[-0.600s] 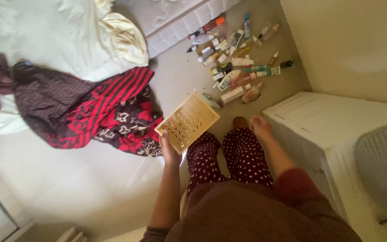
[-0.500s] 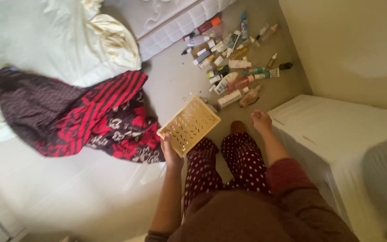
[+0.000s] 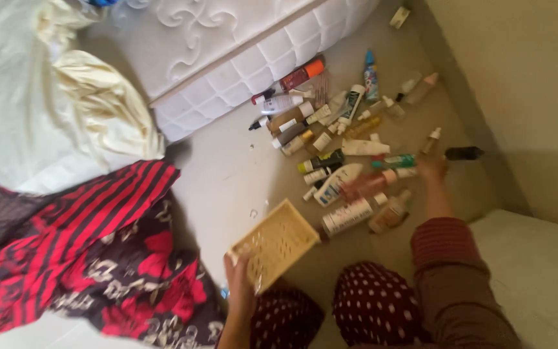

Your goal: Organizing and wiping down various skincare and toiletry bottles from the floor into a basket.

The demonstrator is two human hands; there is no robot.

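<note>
Yellow perforated plastic basket [image 3: 274, 244] gripped, tilted, by the left hand [image 3: 239, 276].
Right hand [image 3: 433, 169], blurred, perhaps spread, reaches over scattered cosmetic bottles and tubes [image 3: 350, 145] on the floor.

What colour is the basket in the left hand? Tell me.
Pale yellow basket, perforated with small holes; head view.

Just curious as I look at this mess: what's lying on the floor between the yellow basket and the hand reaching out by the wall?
In the head view, a white bottle and a tan bottle lie on the floor between the yellow basket and the right hand.
</note>
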